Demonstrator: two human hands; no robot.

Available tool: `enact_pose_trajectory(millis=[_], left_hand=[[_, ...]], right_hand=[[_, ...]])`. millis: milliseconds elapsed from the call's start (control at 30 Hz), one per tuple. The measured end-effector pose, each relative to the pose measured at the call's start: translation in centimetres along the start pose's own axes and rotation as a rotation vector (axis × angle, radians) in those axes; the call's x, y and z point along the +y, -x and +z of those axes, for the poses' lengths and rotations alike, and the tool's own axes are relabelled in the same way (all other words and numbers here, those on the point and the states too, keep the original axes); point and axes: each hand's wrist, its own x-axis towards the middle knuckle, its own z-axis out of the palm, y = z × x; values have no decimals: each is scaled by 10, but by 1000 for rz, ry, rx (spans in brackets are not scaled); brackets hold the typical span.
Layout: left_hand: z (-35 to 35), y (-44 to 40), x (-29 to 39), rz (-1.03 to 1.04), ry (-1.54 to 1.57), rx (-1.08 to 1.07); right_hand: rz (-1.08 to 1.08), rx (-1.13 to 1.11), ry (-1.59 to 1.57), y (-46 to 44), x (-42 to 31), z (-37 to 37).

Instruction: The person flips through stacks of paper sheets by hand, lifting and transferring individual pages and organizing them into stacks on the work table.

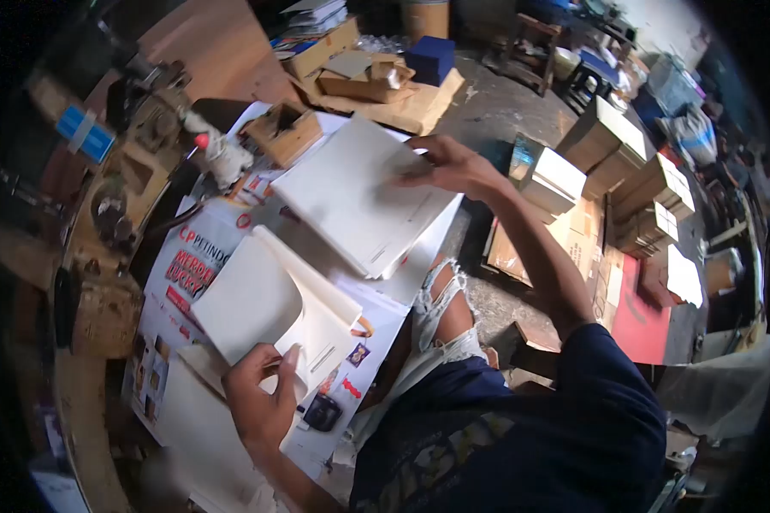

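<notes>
My left hand (pixel 265 393) pinches the near corner of a white sheet (pixel 252 299), which curls up off the cream pages (pixel 325 316) beneath it. These pages look like an unbound or partly opened booklet with a small printed line near its lower edge. Over the right edge of a larger stack of white sheets (pixel 351 188), my right hand (pixel 458 167) rests with thumb and fingers apart. Small print shows at that stack's near corner. Another pale sheet (pixel 201 427) lies under and beside my left forearm.
A printed poster (pixel 180 265) covers the work surface. Beyond the stack are a small wooden box (pixel 282 132) and a white bottle with a red tip (pixel 218 150). Stacks of book blocks (pixel 603 141) stand on the right. A dark blue box (pixel 430 60) sits on cardboard behind.
</notes>
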Motion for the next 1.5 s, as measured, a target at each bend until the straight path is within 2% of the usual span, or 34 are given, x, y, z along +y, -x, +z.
enact_pose_trajectory(millis=[33,133,167,233,300,367,400,433,467,500,567,600,633,667,700,733,767,833,867,900,933,967,1000,1033,1133,1167,1200,1233,1300,1333,1367,1400,1467,1500], left_hand=[[0,6,1,-57,172,105],[-6,18,-3,-128,281,215],[-3,22,-11,-124,313,264],[-2,28,-2,-152,391,347],[2,33,-3,-136,590,580],[-1,49,-9,-242,582,588],[-4,56,-8,-134,588,594],[-5,61,-9,-25,590,597],[-13,66,-19,109,472,503],[-27,74,-16,130,257,476],[-46,93,-9,-64,-258,396],[-50,104,-14,-69,-261,410],[-54,115,-20,-228,-439,253],[-59,121,-26,-387,-610,95],[-64,123,-30,-389,-610,117],[-69,125,-35,-383,-475,130],[-72,127,-39,-374,-334,142],[-83,135,-45,-360,-216,213],[-90,138,-49,-365,-130,175],[-95,141,-51,-367,-46,136],[-97,144,-51,-247,-315,204],[-95,146,-54,-253,-312,216],[-91,147,-61,-171,-351,286],[-88,148,-66,-90,-389,353],[-86,161,-78,-128,-322,383],[-87,167,-78,-132,-319,390],[-87,174,-78,-250,-43,555],[-86,180,-78,-363,238,710],[-85,189,-82,-145,448,1010],[-82,197,-88,-204,404,1162],[-71,198,-95,-106,617,1481],[-74,220,-123,-193,292,1348],[-88,240,-144,-167,172,1042],[-92,241,-143,-164,163,1039]], right_hand=[[-36,-42,34,1,2,2],[-57,64,-395,-4,26,12],[-81,77,-549,9,4,16],[-227,42,-697,6,11,17],[-199,104,-629,17,2,24],[-214,100,-595,37,-10,46],[-224,119,-568,47,-17,58],[-237,88,-383,56,-25,71],[-255,20,-357,60,-21,85],[-274,-47,-330,63,-17,98],[-305,-165,-338,76,-32,122],[-304,-215,-399,73,-23,135],[-323,-234,-308,75,-23,142],[-283,-243,-368,78,-24,148],[-244,-253,-425,80,-26,152],[-124,-237,-418,81,-28,152],[-142,-243,-409,83,-34,152],[25,-117,-333,93,-56,149],[23,-119,-425,88,-49,153],[10,-129,-416,85,-44,155],[-122,-197,-392,82,-41,157],[-252,-264,-367,80,-38,159],[-313,-114,-184,80,-38,164],[-320,-120,-180,80,-42,162],[-396,-251,-63,82,-51,159],[-379,-245,-199,79,-42,164],[-360,-237,-336,77,-39,167],[-363,-240,-334,78,-40,170],[-179,-276,-677,80,-44,178],[-179,-278,-677,87,-51,183],[-199,-265,-571,98,-63,189],[-220,-252,-467,106,-71,196],[-418,-392,-470,112,-74,224],[-417,-390,-480,114,-74,225]])
